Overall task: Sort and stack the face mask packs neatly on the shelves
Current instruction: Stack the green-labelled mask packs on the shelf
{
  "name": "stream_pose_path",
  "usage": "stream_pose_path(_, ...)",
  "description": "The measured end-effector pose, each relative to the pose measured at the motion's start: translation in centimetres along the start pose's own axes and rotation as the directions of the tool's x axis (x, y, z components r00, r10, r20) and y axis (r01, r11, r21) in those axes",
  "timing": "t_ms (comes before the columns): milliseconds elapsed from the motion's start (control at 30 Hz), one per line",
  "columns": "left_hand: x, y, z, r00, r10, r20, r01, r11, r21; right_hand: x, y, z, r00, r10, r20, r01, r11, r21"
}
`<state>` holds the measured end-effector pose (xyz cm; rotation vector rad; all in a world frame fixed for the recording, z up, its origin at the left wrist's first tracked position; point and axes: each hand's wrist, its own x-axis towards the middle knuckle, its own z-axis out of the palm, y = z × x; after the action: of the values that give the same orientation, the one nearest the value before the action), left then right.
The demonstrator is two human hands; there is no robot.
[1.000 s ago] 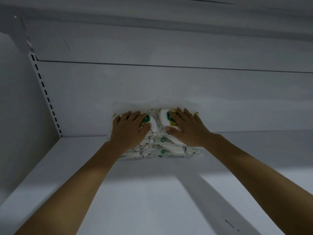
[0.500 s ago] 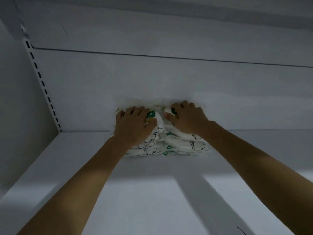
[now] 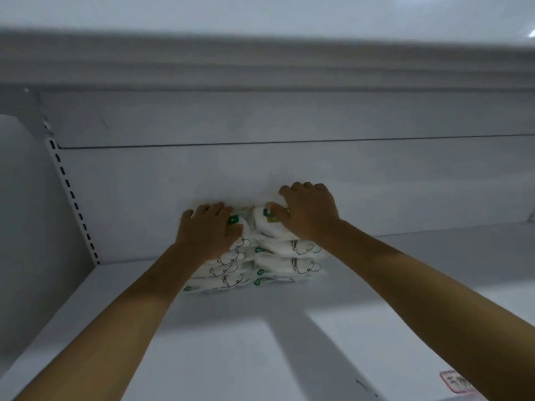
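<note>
Two stacks of white face mask packs with green labels stand side by side against the back wall of a white shelf [image 3: 231,357]. My left hand [image 3: 207,230] lies palm down on top of the left stack [image 3: 225,270], fingers fairly straight, pressing on it. My right hand [image 3: 308,212] sits on the right stack [image 3: 286,264]. Its fingers curl over the far edge of the top pack and its thumb lies across the pack's green label. The backs of both stacks are hidden by my hands.
A slotted metal upright [image 3: 72,198] runs down the left side of the back wall. The underside of the upper shelf [image 3: 260,62] hangs overhead. A pink-edged label sticker [image 3: 457,384] sits on the shelf at the front right. Bare shelf surface lies either side of the stacks.
My right hand's fingers went from lying flat on the right stack to curling over its far edge. My left hand stayed on the left stack. The view tilted upward.
</note>
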<state>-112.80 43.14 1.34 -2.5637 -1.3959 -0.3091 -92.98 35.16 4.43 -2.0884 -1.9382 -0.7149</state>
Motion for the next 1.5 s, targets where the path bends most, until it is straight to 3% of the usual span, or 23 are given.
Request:
stream_pose_path(200,-0.8,7.3,-5.2,0.982,0.119,-0.145,-0.137,0.983,-0.122,-7.1,8.2,-3.3,0.995,0.103,0.012,-0.101,0.99,-0.097)
stream_pose_path(300,-1.5,14.8,-7.3,0.955,0.239,-0.172,-0.271,0.944,-0.189,-12.3,13.1,-5.6,0.977,0.197,0.086,-0.189,0.978,-0.09)
stream_pose_path(433,-2.9,26.3,-8.6,0.899,0.412,-0.149,-0.435,0.877,-0.203,-20.7,20.2,-8.6,0.944,0.322,0.074,-0.308,0.939,-0.151)
stream_pose_path(633,-6.4,43.1,-9.5,0.757,0.623,-0.198,-0.653,0.738,-0.171,-35.1,30.6,-13.1,0.846,0.523,0.106,-0.488,0.838,-0.244)
stream_pose_path(867,-11.7,59.7,-9.8,0.592,0.772,-0.231,-0.806,0.574,-0.147,-51.0,39.1,-17.4,0.664,0.74,0.107,-0.67,0.653,-0.354)
stream_pose_path(1033,-14.4,67.8,-10.2,0.483,0.834,-0.268,-0.875,0.454,-0.166,-58.8,43.9,-20.4,0.57,0.822,0.0,-0.769,0.533,-0.351)
stream_pose_path(1167,-15.2,73.6,-9.2,0.415,0.874,-0.251,-0.908,0.383,-0.168,-63.3,46.6,-20.9,0.482,0.876,0.009,-0.81,0.45,-0.378)
stream_pose_path(1500,-15.8,93.1,-4.6,0.272,0.928,-0.256,-0.947,0.21,-0.245,-71.1,56.1,-17.2,0.428,0.899,0.095,-0.804,0.427,-0.414)
